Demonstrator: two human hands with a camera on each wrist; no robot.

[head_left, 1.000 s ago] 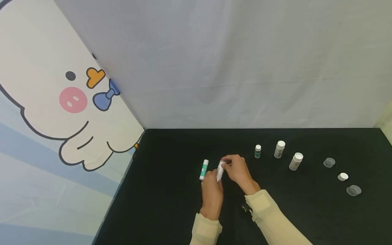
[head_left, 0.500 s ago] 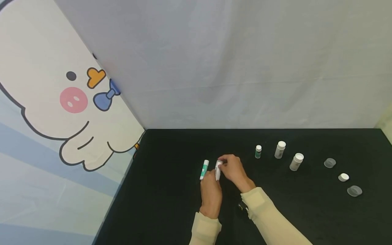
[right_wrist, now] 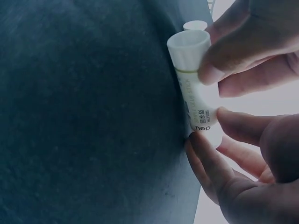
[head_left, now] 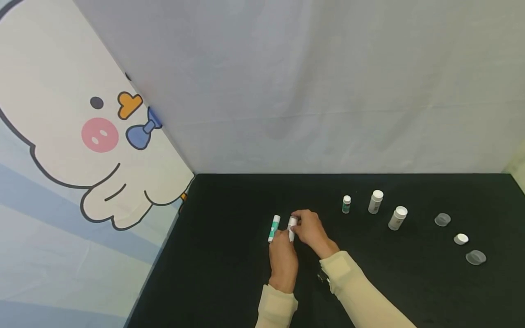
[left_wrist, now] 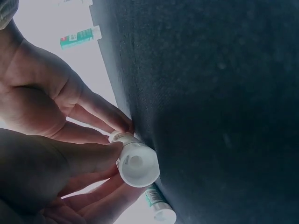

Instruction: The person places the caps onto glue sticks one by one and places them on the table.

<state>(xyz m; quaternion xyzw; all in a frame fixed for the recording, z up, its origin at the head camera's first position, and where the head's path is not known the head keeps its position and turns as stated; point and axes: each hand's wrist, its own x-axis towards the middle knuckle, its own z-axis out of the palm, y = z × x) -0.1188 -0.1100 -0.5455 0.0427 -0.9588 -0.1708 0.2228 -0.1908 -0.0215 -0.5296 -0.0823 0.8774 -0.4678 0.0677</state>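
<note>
Both hands hold a white glue stick [head_left: 292, 228] near the middle of the black table in the head view. My left hand [head_left: 283, 262] pinches its near end between thumb and fingers, and my right hand [head_left: 312, 231] pinches the far end. Printed lettering shows on the white glue stick [right_wrist: 198, 95] in the right wrist view. Its round end, with a hollow centre, faces the left wrist camera. Just left of it lies a teal-and-white stick [head_left: 274, 228], close to my left fingertips and apart from the white one.
To the right stand a small teal, white-capped tube [head_left: 346, 204] and two larger white tubes, one farther back [head_left: 375, 202] and one nearer [head_left: 397, 218]. Farther right are a clear cup [head_left: 442, 219], a white cap [head_left: 461, 239] and a second clear cup [head_left: 476, 258]. A pale curtain [head_left: 328, 91] hangs behind the table.
The white glue stick and my right hand have shifted slightly left, nearer the teal-and-white stick. My left hand stays nearly in place; both hands keep their hold.
</note>
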